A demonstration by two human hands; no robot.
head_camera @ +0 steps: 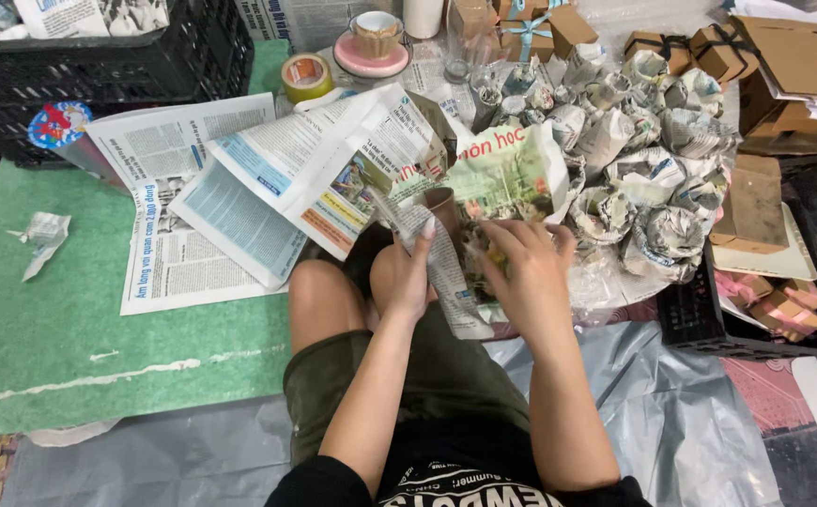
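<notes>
A brown cup (442, 206) stands partly rolled in a sheet of newspaper (505, 175) just above my knees. My left hand (406, 272) grips the cup's lower part through a strip of the paper. My right hand (525, 266) presses and folds the paper against the right side of the cup, fingers curled into it. The cup's base is hidden by paper and hands.
Several newspaper-wrapped bundles (634, 141) are piled to the right. Loose newspaper sheets (230, 197) lie left on a green mat (61, 329). A tape roll (306, 76), a cup on a pink saucer (374, 39), brown gift boxes (709, 47) and black crates (108, 56) sit beyond.
</notes>
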